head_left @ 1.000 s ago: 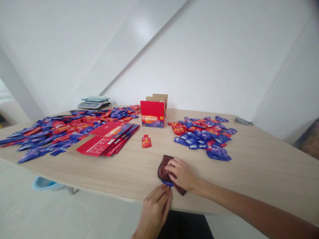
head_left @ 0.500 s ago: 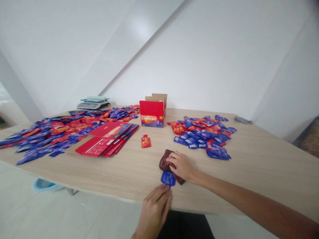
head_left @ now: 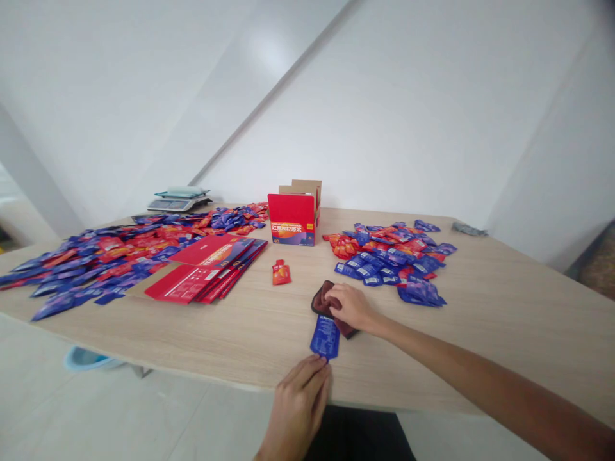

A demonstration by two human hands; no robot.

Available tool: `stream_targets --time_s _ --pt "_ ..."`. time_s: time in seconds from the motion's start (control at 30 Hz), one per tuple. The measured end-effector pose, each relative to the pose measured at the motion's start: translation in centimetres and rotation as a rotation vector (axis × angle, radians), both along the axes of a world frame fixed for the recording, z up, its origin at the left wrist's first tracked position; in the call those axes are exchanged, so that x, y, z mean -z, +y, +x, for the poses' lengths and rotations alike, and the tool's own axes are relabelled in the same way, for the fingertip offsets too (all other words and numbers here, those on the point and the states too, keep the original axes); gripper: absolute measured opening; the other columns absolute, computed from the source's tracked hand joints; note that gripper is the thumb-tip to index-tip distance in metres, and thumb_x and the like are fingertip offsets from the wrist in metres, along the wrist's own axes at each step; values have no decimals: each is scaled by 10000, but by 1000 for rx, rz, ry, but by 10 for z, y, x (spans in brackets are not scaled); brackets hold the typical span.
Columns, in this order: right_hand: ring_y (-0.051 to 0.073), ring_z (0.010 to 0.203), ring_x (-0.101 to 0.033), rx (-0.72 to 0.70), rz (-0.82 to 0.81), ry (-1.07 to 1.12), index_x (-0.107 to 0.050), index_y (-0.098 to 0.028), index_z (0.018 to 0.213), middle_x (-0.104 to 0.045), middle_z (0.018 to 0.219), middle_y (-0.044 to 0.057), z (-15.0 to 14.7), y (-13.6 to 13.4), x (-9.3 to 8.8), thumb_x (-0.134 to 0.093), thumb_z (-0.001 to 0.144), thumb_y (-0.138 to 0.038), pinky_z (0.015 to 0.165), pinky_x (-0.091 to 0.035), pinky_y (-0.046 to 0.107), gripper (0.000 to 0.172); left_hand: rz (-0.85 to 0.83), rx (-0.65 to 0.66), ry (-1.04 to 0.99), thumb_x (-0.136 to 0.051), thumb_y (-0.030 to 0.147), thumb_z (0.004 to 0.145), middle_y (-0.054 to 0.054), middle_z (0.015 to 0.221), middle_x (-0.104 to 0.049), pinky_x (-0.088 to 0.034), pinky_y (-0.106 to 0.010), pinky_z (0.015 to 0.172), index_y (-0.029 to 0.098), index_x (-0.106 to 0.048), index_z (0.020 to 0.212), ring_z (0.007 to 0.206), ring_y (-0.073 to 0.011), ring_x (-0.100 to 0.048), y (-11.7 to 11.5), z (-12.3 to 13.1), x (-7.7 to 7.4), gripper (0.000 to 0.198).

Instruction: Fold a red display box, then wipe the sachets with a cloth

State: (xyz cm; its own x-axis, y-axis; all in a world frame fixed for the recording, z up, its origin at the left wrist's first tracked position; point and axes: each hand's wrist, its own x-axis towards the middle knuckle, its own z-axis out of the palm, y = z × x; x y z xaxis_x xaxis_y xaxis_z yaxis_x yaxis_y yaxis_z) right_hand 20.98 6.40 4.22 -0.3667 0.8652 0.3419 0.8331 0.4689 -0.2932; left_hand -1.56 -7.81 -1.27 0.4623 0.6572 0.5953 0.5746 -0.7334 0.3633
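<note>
A blue sachet (head_left: 325, 338) lies flat on the table near the front edge, printed side up. My left hand (head_left: 302, 390) has its fingertips closed on the sachet's near end. A brown cloth (head_left: 323, 299) with a dark border is bunched in my right hand (head_left: 350, 306), whose fingers are closed on it. The cloth rests over the sachet's far end and hides it. A single red sachet (head_left: 281, 273) lies further back, to the left of the cloth.
A pile of blue and red sachets (head_left: 384, 262) lies to the right, and a larger heap (head_left: 110, 256) spreads on the left. Flattened red cartons (head_left: 192, 282) overlap that heap. Behind stand an open red box (head_left: 291, 214) and a scale (head_left: 179, 202). A grey crumpled item (head_left: 468, 229) lies far right.
My right hand and the cloth have slid away from me along the blue sachet, so more of its printed face shows. My left hand stays at its near end.
</note>
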Motion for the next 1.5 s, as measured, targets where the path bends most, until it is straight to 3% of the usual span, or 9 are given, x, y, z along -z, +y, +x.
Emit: stream_targets --time_s 0.27,0.47,0.57,0.7,0.83,0.93,1.13,1.37,1.5 --pt "220 962 -709 132 31 405 -770 -265 921 -791 1005 11 10 4 -4 -665 759 -168 885 -503 323 216 -49 -75 -29 -506 172 1031 -65 1239 -716 -605 -344 988 269 -707 1205 1107 -203 -705 1 5 -11 283" --pt "251 1013 -725 200 83 652 -765 -242 976 -800 1046 31 31 0 -25 -664 766 -243 944 -537 388 233 32 -453 132 -610 312 976 -155 1286 -631 -560 -501 926 175 -629 1291 1146 -334 -601 12 20 -28 344" --pt "253 1004 -729 205 75 678 -768 -233 970 -800 1042 36 39 -8 -38 -675 765 -257 961 -532 401 227 48 -531 178 -660 345 930 -182 1288 -618 -533 -532 917 138 -645 1211 1163 -376 -567 19 27 -28 349" --pt "255 991 -733 182 62 689 -764 -228 970 -801 1025 39 45 -18 -47 -675 766 -268 952 -535 404 226 -23 -479 132 -699 239 875 -145 1229 -652 -520 -481 926 166 -634 1168 1141 -343 -598 24 32 -28 308" --pt "259 1001 -733 182 78 668 -762 -227 974 -798 1044 42 53 -22 -48 -682 759 -266 944 -539 398 233 -132 -422 21 -667 112 873 -44 1031 -731 -524 -303 731 239 -604 1170 883 -234 -713 28 34 -34 330" --pt "254 991 -735 197 91 651 -769 -233 973 -801 1030 36 63 -24 -51 -681 762 -265 940 -541 395 231 -108 -367 -7 -598 68 908 4 905 -739 -511 -258 648 262 -616 1111 744 -192 -727 29 34 -34 281" --pt "251 988 -738 231 105 674 -774 -229 964 -803 1014 40 84 -27 -58 -673 765 -275 968 -539 405 227 142 -247 157 -625 57 913 -24 931 -753 -558 -293 667 245 -654 1054 835 -229 -726 17 34 -30 237" --pt "256 996 -734 210 114 656 -762 -232 970 -799 1031 43 79 -36 -56 -680 775 -280 971 -539 414 217 161 -45 186 -625 166 980 -60 1036 -773 -636 -360 771 224 -684 1054 942 -250 -749 -1 43 -17 111" --pt "266 1014 -720 198 133 608 -758 -239 1012 -784 1076 56 61 -52 -53 -682 785 -268 953 -540 418 241 185 31 155 -533 175 1034 -76 1122 -763 -641 -393 893 222 -701 1114 1065 -253 -734 -3 36 -16 192"
